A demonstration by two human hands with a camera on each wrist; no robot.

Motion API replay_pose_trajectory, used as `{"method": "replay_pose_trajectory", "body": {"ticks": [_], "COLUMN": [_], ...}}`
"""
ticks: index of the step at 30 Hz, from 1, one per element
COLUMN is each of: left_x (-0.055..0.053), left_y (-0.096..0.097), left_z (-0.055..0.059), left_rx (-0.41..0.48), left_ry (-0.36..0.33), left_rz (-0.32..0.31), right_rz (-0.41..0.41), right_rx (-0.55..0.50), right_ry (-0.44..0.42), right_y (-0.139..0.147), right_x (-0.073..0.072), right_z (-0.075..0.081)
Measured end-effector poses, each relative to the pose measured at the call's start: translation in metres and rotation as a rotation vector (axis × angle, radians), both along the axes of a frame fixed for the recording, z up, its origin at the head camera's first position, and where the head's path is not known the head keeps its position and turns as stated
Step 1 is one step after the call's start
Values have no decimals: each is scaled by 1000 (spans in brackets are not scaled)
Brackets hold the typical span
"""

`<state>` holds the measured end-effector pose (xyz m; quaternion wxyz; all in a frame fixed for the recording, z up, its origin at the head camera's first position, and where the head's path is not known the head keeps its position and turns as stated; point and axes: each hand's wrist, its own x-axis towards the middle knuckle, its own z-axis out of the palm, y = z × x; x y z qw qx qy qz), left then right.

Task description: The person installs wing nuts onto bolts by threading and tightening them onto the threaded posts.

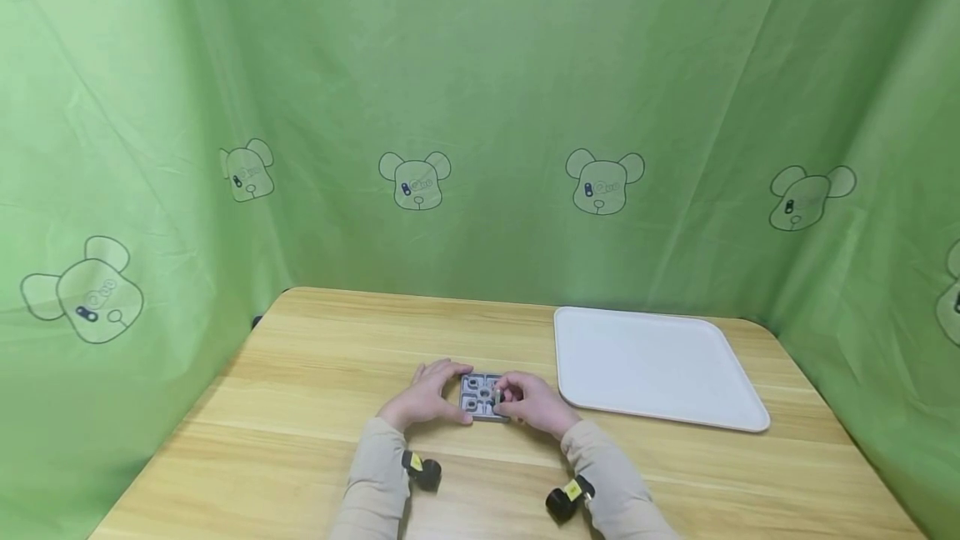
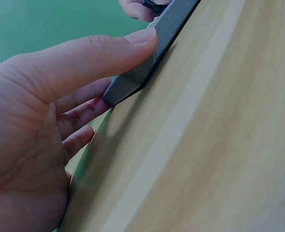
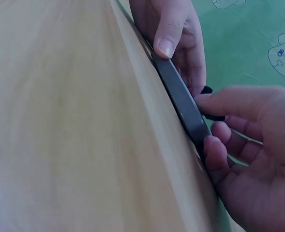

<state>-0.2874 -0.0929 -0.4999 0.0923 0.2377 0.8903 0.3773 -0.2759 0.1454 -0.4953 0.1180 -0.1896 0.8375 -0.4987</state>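
A grey square plate (image 1: pixel 484 394) with raised ridges and several round-holed recesses lies on the wooden table in the head view. My left hand (image 1: pixel 427 397) grips its left side, with the thumb at the near edge and fingers at the far edge. Over the plate's right part, my right hand (image 1: pixel 542 403) pinches a small dark piece (image 3: pixel 214 117) between thumb and fingers. The right fingers cover much of that piece, so its full shape is hidden. In the left wrist view, the thumb presses the plate's dark side wall (image 2: pixel 149 63).
A white tray (image 1: pixel 652 365) lies at the right back of the wooden table (image 1: pixel 315 373). Green curtains (image 1: pixel 510 240) with bear-head prints hang behind the table and along both sides. Black wrist cameras are strapped on both sleeves (image 1: pixel 375 473).
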Motion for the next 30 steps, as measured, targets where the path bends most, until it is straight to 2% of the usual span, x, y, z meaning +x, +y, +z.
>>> {"method": "replay_pose_trajectory", "body": {"ticks": [7, 17, 30], "left_x": [1, 0, 1], "left_y": [0, 0, 0], "left_z": [0, -1, 1], "left_rx": [-15, -3, -4], "left_ry": [-12, 1, -10], "left_rz": [4, 0, -2], "right_rz": [-4, -37, 35], "right_rx": [-33, -85, -72], "right_ry": [-69, -96, -86], "right_y": [5, 3, 7], "right_x": [-2, -4, -3], "right_z": [-1, -3, -1]}}
